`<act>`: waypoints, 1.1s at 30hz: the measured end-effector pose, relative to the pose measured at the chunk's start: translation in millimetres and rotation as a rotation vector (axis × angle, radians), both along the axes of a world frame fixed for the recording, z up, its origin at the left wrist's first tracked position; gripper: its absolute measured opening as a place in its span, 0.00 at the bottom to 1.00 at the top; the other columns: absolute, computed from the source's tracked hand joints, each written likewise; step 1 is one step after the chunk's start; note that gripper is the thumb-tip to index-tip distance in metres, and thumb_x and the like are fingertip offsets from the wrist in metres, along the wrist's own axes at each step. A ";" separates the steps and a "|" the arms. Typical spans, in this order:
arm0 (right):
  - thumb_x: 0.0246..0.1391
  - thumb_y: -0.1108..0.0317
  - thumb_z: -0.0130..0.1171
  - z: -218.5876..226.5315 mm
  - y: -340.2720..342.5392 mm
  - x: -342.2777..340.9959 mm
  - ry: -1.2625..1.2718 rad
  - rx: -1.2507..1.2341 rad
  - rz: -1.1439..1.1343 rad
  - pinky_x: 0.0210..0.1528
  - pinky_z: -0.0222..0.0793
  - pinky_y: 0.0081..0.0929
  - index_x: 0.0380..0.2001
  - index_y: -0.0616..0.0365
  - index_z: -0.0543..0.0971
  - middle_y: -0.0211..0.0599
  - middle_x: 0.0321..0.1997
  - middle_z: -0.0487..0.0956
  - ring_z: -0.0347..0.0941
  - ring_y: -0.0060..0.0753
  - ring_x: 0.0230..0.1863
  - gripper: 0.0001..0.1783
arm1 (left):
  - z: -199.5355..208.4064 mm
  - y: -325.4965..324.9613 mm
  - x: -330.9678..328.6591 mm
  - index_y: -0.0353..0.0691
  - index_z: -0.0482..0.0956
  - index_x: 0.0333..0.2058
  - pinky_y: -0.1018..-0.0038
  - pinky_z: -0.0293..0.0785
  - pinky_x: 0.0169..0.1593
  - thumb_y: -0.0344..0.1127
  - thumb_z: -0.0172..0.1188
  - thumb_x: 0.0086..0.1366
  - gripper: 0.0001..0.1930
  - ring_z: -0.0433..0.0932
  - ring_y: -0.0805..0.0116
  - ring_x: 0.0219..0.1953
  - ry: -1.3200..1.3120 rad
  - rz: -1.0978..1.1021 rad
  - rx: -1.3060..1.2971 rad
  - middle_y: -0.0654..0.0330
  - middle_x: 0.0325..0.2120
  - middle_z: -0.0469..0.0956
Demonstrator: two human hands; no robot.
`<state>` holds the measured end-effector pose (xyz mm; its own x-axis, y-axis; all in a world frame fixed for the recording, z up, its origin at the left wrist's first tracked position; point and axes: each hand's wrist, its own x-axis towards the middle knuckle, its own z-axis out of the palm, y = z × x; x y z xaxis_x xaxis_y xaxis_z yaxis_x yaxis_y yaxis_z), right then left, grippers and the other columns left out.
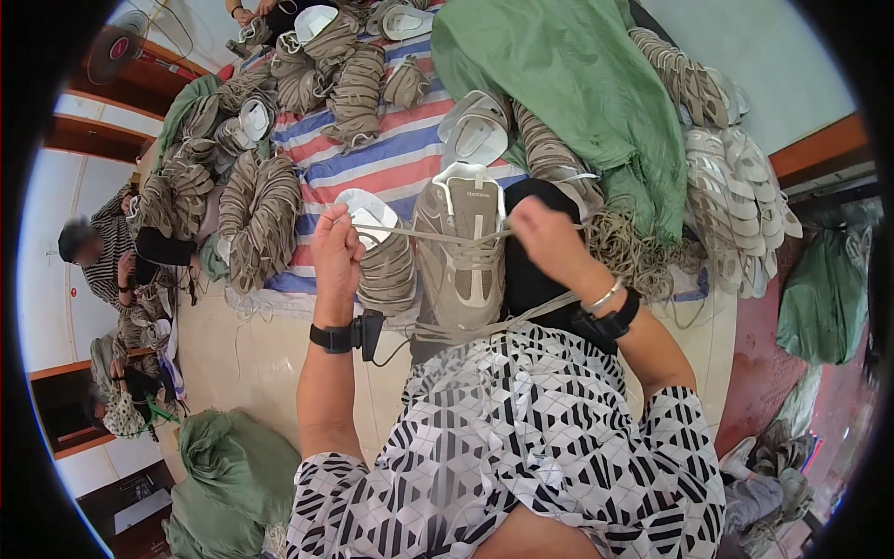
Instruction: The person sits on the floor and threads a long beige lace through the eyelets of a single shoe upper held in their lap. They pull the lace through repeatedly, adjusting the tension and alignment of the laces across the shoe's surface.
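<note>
A beige-brown shoe upper [462,279] with a white-edged collar lies across my lap, its toe toward me. Taut between my hands runs a beige shoelace [391,230], crossing the upper near its tongue. My left hand [337,250], left of the upper, is closed on one end of it. On the other side my right hand [551,242], a little blurred, has its fingers pinched around the lace close to the upper's edge. More loose lace crosses my lap below the toe. A stack of uppers [386,270] stands just left of the one on my lap.
A striped sheet [326,172] bears several bundles of uppers. Green sacking [568,74] covers part of it. A heap of loose laces [638,252] lies right of my knee, beside pale stacked uppers [726,205]. Other people [102,247] sit at the left.
</note>
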<state>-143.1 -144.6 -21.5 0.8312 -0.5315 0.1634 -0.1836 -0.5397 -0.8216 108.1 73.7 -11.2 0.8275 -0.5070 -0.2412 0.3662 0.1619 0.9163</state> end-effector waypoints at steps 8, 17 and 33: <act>0.56 0.68 0.53 -49.8 -16.4 -75.6 0.183 0.613 -0.069 0.21 0.63 0.25 0.32 0.58 0.72 0.34 0.20 0.77 0.71 0.24 0.18 0.06 | -56.5 39.3 9.5 0.35 0.72 0.44 0.80 0.65 0.26 0.28 0.49 0.64 0.10 0.67 0.78 0.21 -0.476 -0.132 0.454 0.66 0.18 0.69; 0.56 0.69 0.50 -11.0 -40.3 -67.2 0.098 0.101 -0.324 0.28 0.72 0.31 0.41 0.59 0.73 0.44 0.29 0.79 0.77 0.37 0.25 0.11 | -23.4 -17.3 -46.0 0.32 0.74 0.46 0.82 0.71 0.39 0.30 0.47 0.68 0.12 0.75 0.77 0.31 -0.578 -0.237 0.327 0.58 0.33 0.80; 0.53 0.65 0.56 -15.1 13.7 -9.1 0.151 -0.307 -0.058 0.28 0.72 0.39 0.28 0.54 0.76 0.40 0.26 0.78 0.76 0.47 0.27 0.06 | -24.5 -34.3 -82.9 0.38 0.73 0.28 0.83 0.62 0.26 0.37 0.53 0.68 0.11 0.65 0.82 0.21 -0.434 -0.673 0.479 0.68 0.20 0.72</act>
